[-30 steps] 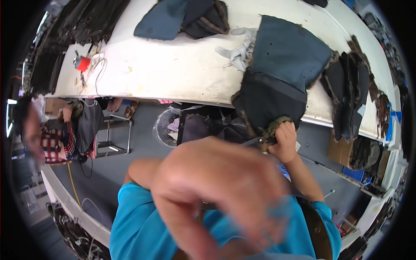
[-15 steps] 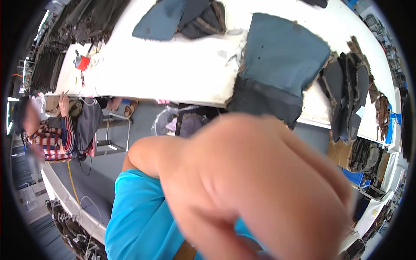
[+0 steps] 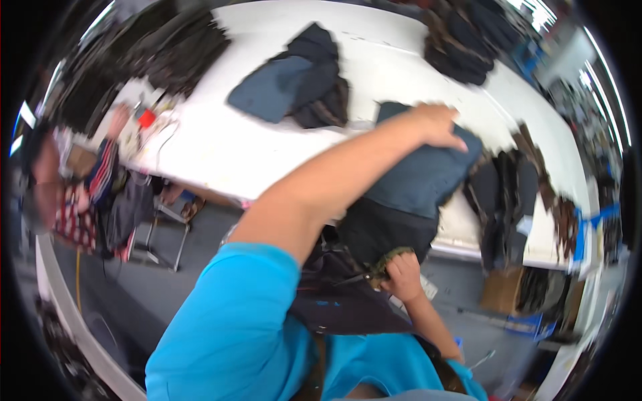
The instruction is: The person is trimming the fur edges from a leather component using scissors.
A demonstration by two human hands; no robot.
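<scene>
A blue-grey and black garment piece (image 3: 401,177) with furry edges lies on the white table, its black part hanging over the near edge. Across its far end stretches my left hand (image 3: 436,127), fingers spread and pointing right; whether the palm touches the material is unclear. Down at the near end, my right hand (image 3: 402,275) is closed on the fuzzy lower edge of the same piece. A dark apron (image 3: 348,307) covers my lap just below it.
Another folded blue-grey and black piece (image 3: 274,87) lies farther left. Dark furry-edged pieces (image 3: 505,194) hang over the table's right side. A dark pile (image 3: 461,50) stands at the back. On the left a person in a checked shirt (image 3: 73,214) sits by a metal-framed stool (image 3: 160,234).
A blurred arm that covered the lower middle has moved away from the camera. My left hand is now over the piece's far end, and my right hand shows gripping its near edge.
</scene>
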